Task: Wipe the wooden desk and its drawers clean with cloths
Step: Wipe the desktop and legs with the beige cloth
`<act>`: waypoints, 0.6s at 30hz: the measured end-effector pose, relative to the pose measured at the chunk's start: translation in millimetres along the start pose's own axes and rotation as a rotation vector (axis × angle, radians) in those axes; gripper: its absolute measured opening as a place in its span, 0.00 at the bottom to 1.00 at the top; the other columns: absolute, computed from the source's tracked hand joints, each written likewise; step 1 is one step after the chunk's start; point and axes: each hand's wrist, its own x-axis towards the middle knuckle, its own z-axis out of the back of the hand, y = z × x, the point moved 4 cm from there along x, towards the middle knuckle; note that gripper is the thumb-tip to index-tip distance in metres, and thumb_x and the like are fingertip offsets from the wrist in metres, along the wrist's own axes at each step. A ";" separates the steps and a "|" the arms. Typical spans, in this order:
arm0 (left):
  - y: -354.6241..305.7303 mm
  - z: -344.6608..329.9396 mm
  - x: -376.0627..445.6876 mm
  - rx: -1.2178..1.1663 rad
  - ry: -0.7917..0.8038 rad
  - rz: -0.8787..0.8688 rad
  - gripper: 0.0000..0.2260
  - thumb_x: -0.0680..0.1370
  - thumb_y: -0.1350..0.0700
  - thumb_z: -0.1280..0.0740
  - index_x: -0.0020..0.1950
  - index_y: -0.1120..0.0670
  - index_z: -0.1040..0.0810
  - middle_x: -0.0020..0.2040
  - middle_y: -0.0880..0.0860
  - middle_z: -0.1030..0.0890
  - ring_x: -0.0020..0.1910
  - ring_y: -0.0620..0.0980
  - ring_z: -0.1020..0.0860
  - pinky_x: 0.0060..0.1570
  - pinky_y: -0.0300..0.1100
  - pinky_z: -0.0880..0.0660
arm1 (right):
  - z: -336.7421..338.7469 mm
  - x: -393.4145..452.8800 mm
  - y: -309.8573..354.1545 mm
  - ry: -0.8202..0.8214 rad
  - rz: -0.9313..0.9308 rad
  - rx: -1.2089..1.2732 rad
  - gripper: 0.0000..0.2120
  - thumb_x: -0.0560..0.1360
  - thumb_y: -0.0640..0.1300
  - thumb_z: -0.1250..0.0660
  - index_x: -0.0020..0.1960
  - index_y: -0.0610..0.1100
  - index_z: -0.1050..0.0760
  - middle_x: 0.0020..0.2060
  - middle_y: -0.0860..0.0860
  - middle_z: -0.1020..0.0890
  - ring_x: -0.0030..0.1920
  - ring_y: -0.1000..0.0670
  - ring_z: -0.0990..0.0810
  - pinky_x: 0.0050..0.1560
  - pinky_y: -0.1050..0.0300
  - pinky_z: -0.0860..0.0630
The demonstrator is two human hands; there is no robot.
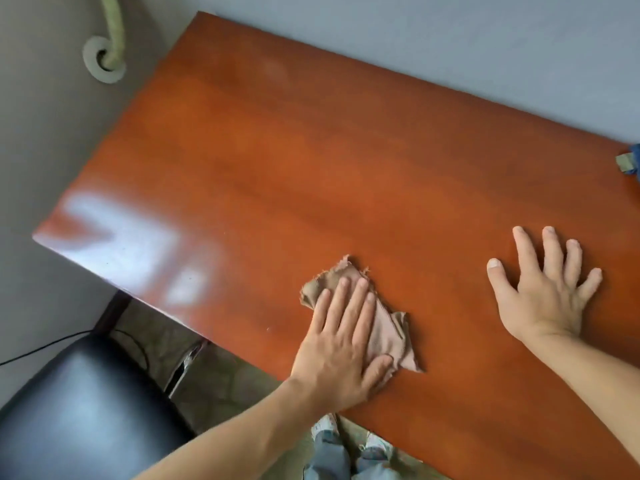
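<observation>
The left hand [341,344] lies flat on a frayed brownish-pink cloth [384,336], palm down, fingers straight and close together, thumb stretched along the cloth's near edge; it presses the cloth onto the table [277,161] rather than curling round it. The cloth sits near the table's front edge, crumpled, with ragged corners sticking out beyond the fingertips and to the right of the thumb. The right hand [547,289] rests palm down on the bare reddish-brown wood well to the right of the cloth, fingers spread and straight, holding nothing. The glossy tabletop shows a bright patch of reflected light near its front left corner. At the far right edge of the table, a small blue and greenish thing [628,164] is cut off by the frame; I cannot tell what it is. A black padded chair [83,407] stands at the lower left beside the table, with a thin dark cable [41,346] trailing behind it. On the grey wall at upper left, a pale green hose [114,26] enters a round wall fitting [90,67]. Below the table's edge, the person's jeans [329,459] and pale shoes [325,426] show on a patterned floor [221,386]
</observation>
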 end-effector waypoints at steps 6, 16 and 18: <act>181.5 19.3 -33.4 0.025 -0.037 0.494 0.44 0.81 0.28 0.60 0.85 0.60 0.52 0.85 0.59 0.56 0.84 0.63 0.58 0.80 0.64 0.52 | 4.6 -11.6 18.3 -0.032 0.005 -0.086 0.35 0.81 0.63 0.60 0.80 0.45 0.42 0.77 0.37 0.38 0.76 0.33 0.43 0.74 0.28 0.44; 88.9 -0.6 -72.4 -0.003 0.013 0.137 0.42 0.83 0.31 0.51 0.84 0.62 0.51 0.85 0.62 0.56 0.83 0.65 0.60 0.79 0.66 0.49 | -26.1 -34.7 245.6 0.039 -0.037 0.030 0.42 0.78 0.68 0.56 0.83 0.43 0.53 0.82 0.38 0.54 0.80 0.32 0.58 0.76 0.27 0.60; 94.2 -0.7 -88.4 0.019 0.010 0.064 0.42 0.83 0.31 0.50 0.85 0.60 0.50 0.85 0.60 0.53 0.84 0.64 0.57 0.79 0.65 0.47 | -26.7 -34.3 243.3 0.002 -0.062 0.049 0.42 0.77 0.68 0.56 0.82 0.43 0.51 0.82 0.38 0.52 0.80 0.32 0.57 0.77 0.27 0.59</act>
